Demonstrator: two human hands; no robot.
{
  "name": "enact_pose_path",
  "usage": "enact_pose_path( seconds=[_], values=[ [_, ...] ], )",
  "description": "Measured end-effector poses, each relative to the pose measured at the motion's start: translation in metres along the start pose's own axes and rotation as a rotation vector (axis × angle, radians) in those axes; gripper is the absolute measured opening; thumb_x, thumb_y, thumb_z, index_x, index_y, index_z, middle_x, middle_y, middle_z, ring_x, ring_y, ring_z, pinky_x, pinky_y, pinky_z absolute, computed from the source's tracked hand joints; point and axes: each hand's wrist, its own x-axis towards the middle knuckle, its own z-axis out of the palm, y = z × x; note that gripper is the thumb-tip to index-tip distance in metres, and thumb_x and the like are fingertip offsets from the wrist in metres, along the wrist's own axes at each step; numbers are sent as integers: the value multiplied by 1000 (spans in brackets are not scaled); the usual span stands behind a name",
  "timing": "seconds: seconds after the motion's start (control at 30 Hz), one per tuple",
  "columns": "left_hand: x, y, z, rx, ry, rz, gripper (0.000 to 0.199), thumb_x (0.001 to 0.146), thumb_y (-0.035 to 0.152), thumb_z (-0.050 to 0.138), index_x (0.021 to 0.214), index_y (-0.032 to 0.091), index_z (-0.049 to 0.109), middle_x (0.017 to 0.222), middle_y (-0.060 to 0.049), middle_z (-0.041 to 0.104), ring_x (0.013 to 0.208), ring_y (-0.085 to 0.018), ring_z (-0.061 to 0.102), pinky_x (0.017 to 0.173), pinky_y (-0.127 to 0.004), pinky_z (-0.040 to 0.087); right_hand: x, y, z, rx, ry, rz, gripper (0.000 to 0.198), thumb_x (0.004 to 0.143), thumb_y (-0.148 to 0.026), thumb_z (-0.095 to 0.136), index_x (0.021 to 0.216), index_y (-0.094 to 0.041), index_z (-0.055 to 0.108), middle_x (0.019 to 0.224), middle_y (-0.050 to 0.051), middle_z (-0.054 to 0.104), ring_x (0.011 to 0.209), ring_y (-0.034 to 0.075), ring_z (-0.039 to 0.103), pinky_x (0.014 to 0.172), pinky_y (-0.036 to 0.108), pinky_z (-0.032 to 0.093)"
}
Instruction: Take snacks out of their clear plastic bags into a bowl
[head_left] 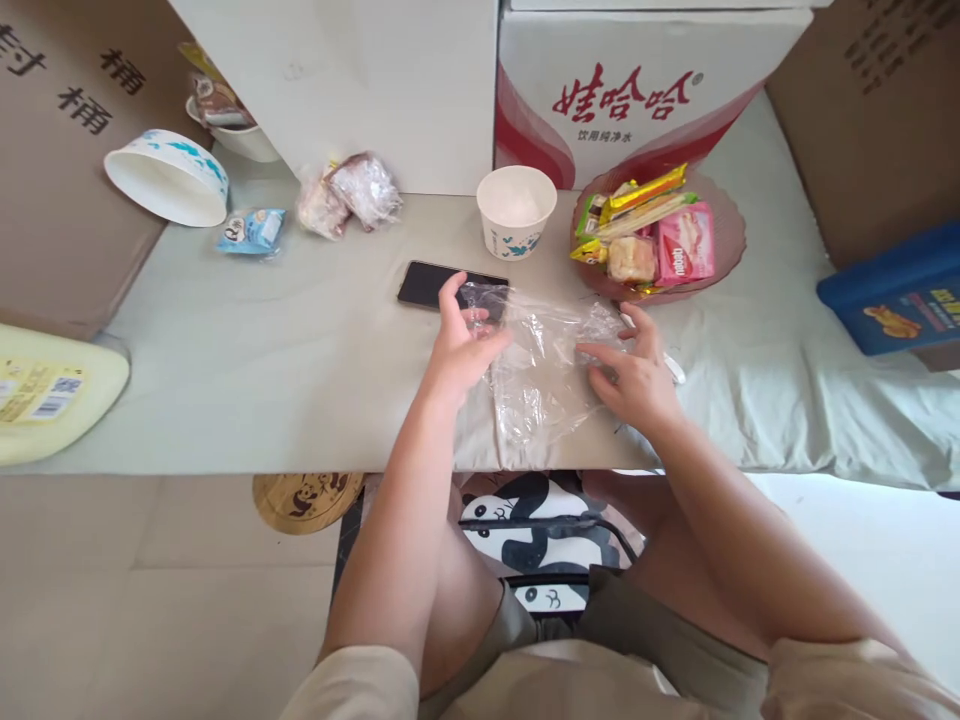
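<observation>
A crinkled clear plastic bag point(544, 375) is spread between my two hands near the front edge of the covered table. My left hand point(465, 345) grips its left side, thumb along the plastic and forefinger raised. At the opposite side my right hand point(636, 375) has its bent fingers on the bag's edge; its fingertips are partly hidden by the plastic. Behind my left hand lies a dark phone point(431, 284), partly covered by the bag. A small white object point(675, 368) shows beside my right hand, too hidden to name.
Behind the bag stand a white paper bowl point(517, 215) and a pink glass bowl point(720, 235) of packaged snacks. Wrapped snacks point(352, 195), a blue packet point(251, 231) and a tipped paper bowl point(169, 180) lie left. Cardboard boxes point(630, 90) wall the back; a blue container point(892, 290) is right.
</observation>
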Motion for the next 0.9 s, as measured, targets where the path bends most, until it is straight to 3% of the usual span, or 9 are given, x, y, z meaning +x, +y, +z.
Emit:
enact_pose_path(
  seconds=[0.07, 0.13, 0.27, 0.37, 0.47, 0.57, 0.67, 0.8, 0.9],
  values=[
    [0, -17, -5, 179, -41, 110, 88, 74, 17, 76, 149, 39, 36, 115, -5, 64, 81, -15, 66, 72, -30, 55, 4, 1, -2, 7, -58, 70, 36, 85, -24, 59, 117, -20, 76, 146, 17, 55, 108, 31, 66, 96, 52, 56],
    [0, -31, -10, 308, -56, 220, 82, 79, 15, 70, 150, 38, 38, 114, -6, 66, 80, -17, 67, 73, -32, 56, 8, 0, -6, 23, -83, 123, 40, 87, -25, 57, 123, -20, 72, 128, 17, 68, 109, 33, 66, 95, 53, 55],
    [1, -37, -23, 481, 0, 286, 77, 79, 8, 60, 150, 32, 39, 95, -2, 71, 68, -15, 64, 65, -29, 53, 11, -5, -26, 125, 87, 150, 25, 86, -28, 60, 107, -23, 72, 107, 12, 74, 119, 36, 63, 102, 58, 47],
    [3, -31, -30, 563, 35, 244, 78, 74, 5, 57, 147, 29, 43, 83, 2, 71, 54, -12, 56, 55, -26, 47, 10, -3, -39, 472, 97, 215, 13, 85, -26, 60, 96, -23, 67, 91, 5, 70, 87, 24, 71, 83, 42, 57],
    [4, -26, -32, 611, 47, 214, 76, 73, 4, 56, 144, 28, 46, 86, 1, 71, 54, -11, 54, 56, -25, 46, 8, 10, -39, 781, 91, 432, 17, 85, -27, 62, 102, -24, 61, 93, 0, 63, 57, 11, 60, 54, 28, 52],
    [4, -26, -29, 638, 66, 216, 72, 73, 3, 55, 141, 27, 50, 88, 0, 69, 61, -12, 58, 60, -25, 47, 7, 30, -29, 858, 300, 562, 25, 84, -25, 62, 108, -26, 57, 113, 4, 59, 68, 11, 65, 62, 28, 57],
    [4, -28, -24, 642, 74, 239, 68, 74, 3, 56, 137, 28, 53, 91, 1, 68, 57, -10, 54, 59, -25, 47, 4, 41, -19, 714, 387, 517, 31, 89, -27, 59, 119, -28, 54, 125, 8, 56, 94, 19, 70, 80, 37, 61],
    [2, -25, -15, 583, 100, 306, 63, 75, 4, 57, 133, 29, 54, 94, -1, 67, 63, -11, 56, 60, -25, 47, -2, 23, -22, 308, 370, 312, 46, 90, -36, 63, 133, -25, 53, 134, 16, 54, 125, 33, 59, 99, 56, 55],
    [2, -22, -13, 589, 121, 342, 60, 75, 2, 53, 130, 28, 56, 97, -1, 67, 67, -12, 57, 61, -26, 48, -8, -1, -26, 159, 231, 75, 38, 95, -31, 56, 132, -25, 59, 134, 15, 60, 131, 33, 56, 109, 58, 47]
  ],
)
